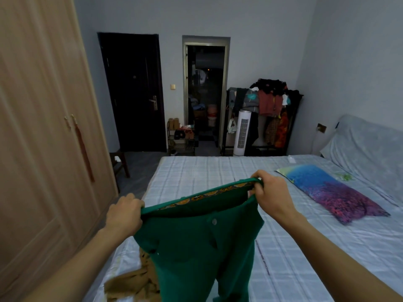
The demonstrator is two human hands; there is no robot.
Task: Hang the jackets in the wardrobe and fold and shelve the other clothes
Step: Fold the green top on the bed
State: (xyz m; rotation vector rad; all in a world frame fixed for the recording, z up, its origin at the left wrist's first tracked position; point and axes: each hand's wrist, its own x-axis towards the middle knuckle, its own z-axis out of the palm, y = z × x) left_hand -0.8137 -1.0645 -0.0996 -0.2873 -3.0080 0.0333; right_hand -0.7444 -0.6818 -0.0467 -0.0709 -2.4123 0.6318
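A pair of green trousers hangs stretched out in front of me above the bed. My left hand grips the left end of the waistband. My right hand pinches the right end. The waistband shows an orange patterned lining, and a silver button sits at the fly. The legs drop down past the frame's lower edge. A tan patterned garment lies crumpled on the bed's near left corner, partly behind the trousers. The light wooden wardrobe stands at the left with its doors closed.
A blue and purple pillow lies on the bed at the right. A floor strip runs between bed and wardrobe, with a dark stool on it. At the far wall are a dark door, an open doorway, a shoe rack, a white tower fan and a loaded clothes rack.
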